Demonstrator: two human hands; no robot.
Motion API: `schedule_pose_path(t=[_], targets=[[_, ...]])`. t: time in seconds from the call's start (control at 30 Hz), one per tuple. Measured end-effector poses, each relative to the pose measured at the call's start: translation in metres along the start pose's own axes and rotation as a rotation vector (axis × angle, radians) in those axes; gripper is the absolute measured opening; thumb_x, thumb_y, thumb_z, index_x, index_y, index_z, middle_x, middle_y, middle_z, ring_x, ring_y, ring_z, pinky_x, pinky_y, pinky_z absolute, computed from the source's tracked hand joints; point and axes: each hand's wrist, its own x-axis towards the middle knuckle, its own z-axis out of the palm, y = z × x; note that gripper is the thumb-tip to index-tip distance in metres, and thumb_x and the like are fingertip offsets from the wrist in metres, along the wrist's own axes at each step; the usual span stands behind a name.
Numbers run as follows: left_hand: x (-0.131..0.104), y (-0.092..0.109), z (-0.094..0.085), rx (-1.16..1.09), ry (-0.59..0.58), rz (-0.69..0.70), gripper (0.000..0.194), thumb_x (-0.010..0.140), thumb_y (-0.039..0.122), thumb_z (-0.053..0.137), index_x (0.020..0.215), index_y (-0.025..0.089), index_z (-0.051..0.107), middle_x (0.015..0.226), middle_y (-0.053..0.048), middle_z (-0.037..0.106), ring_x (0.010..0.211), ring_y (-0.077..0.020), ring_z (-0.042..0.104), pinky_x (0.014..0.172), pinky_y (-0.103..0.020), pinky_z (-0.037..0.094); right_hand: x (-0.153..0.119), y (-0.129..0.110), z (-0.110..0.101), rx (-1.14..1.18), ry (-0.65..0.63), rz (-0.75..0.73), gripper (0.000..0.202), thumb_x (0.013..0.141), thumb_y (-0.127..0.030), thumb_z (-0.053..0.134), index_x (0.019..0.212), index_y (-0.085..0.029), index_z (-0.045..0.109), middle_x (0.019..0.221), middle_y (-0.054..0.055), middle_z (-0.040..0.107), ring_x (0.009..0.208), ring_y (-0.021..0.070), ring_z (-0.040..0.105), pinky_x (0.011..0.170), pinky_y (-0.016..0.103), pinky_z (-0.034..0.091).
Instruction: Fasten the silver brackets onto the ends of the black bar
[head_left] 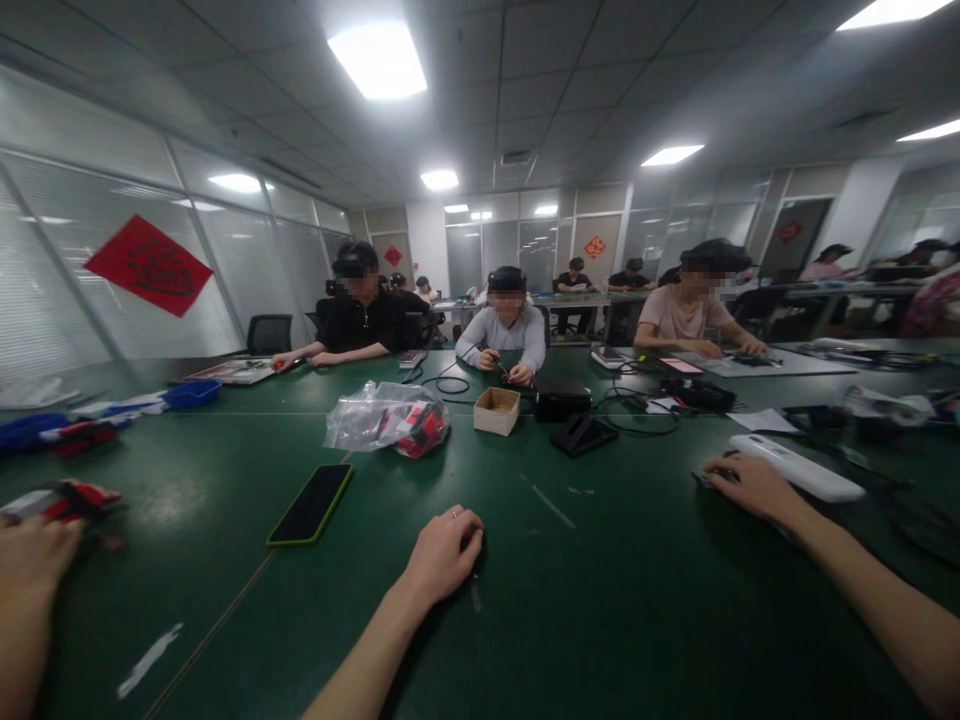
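My left hand (450,545) rests on the green table (570,620) near the middle, a ring on one finger. Its fingers are curled under, and whatever they may hold is hidden. On the right, my right hand (750,485) lies low over the table with bent fingers around a small dark object (703,480) that I cannot make out. Just beyond that hand is a long white plastic device (799,468). A phone in a lime-green case (311,505) lies flat to the left of my left hand.
A clear plastic bag (356,415) with red and black parts, an open cardboard box (496,411) and a black stand (585,434) lie ahead. Cables (900,500) tangle at right. A co-worker's hand (34,550) grips a red-and-grey object at left. Several people sit opposite.
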Motion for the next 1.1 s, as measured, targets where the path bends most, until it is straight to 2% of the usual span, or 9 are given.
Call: schedule_pose_path(t=[0.17,0.3,0.5,0.67,0.77,1.1], targets=[[-0.0002,-0.0002,-0.0001,0.002,0.003,0.004,0.016,0.086,0.023,0.044,0.089,0.021,0.059,0.083,-0.001,0.058,0.074,-0.0138,0.054,0.068,-0.024,0.038,0.0007,0.0018,0.004,-0.03,0.001,0.004,0.032,0.079,-0.034,0.045,0.099,-0.02,0.064,0.091,0.01,0.065,0.085,0.0246,0.061,0.076,0.035,0.045],[-0.0008,0.0018,-0.002,0.005,-0.006,0.001,0.016,0.087,0.022,0.044,0.089,0.021,0.059,0.083,-0.001,0.059,0.074,-0.0138,0.054,0.068,-0.024,0.038,0.0006,0.0018,0.0036,-0.04,-0.024,0.01,0.029,0.079,-0.034,0.045,0.093,-0.02,0.065,0.092,0.01,0.065,0.086,0.0245,0.061,0.075,0.034,0.045],[-0.0012,0.0027,-0.0027,0.009,-0.005,0.003,0.016,0.086,0.021,0.044,0.088,0.021,0.059,0.082,-0.001,0.059,0.075,-0.014,0.054,0.068,-0.024,0.038,0.001,-0.0004,0.0016,-0.052,-0.067,0.003,0.034,0.081,-0.036,0.042,0.095,-0.02,0.069,0.098,0.012,0.063,0.089,0.0257,0.06,0.077,0.036,0.045],[-0.0004,0.0,0.0002,0.007,0.004,0.009,0.016,0.086,0.021,0.044,0.088,0.021,0.059,0.084,-0.001,0.059,0.077,-0.0141,0.055,0.07,-0.024,0.039,0.0,-0.0004,0.003,-0.055,-0.035,-0.016,0.033,0.082,-0.032,0.04,0.098,-0.018,0.065,0.096,0.012,0.065,0.088,0.0247,0.061,0.078,0.036,0.045],[-0.0001,0.0004,0.0003,0.001,-0.003,0.011,0.016,0.086,0.021,0.044,0.088,0.021,0.059,0.084,-0.002,0.059,0.077,-0.0141,0.055,0.071,-0.024,0.039,-0.0005,0.0004,0.0038,-0.069,-0.033,-0.016,0.032,0.083,-0.031,0.037,0.094,-0.016,0.063,0.091,0.012,0.066,0.084,0.0237,0.061,0.076,0.035,0.045],[-0.0003,0.0028,-0.0031,-0.001,-0.021,-0.01,0.017,0.086,0.023,0.043,0.088,0.021,0.059,0.083,-0.001,0.059,0.075,-0.0141,0.054,0.069,-0.025,0.038,-0.0001,-0.0012,0.0029,-0.09,-0.058,-0.015,0.035,0.082,-0.036,0.039,0.095,-0.019,0.067,0.098,0.012,0.064,0.09,0.0257,0.06,0.08,0.037,0.045]])
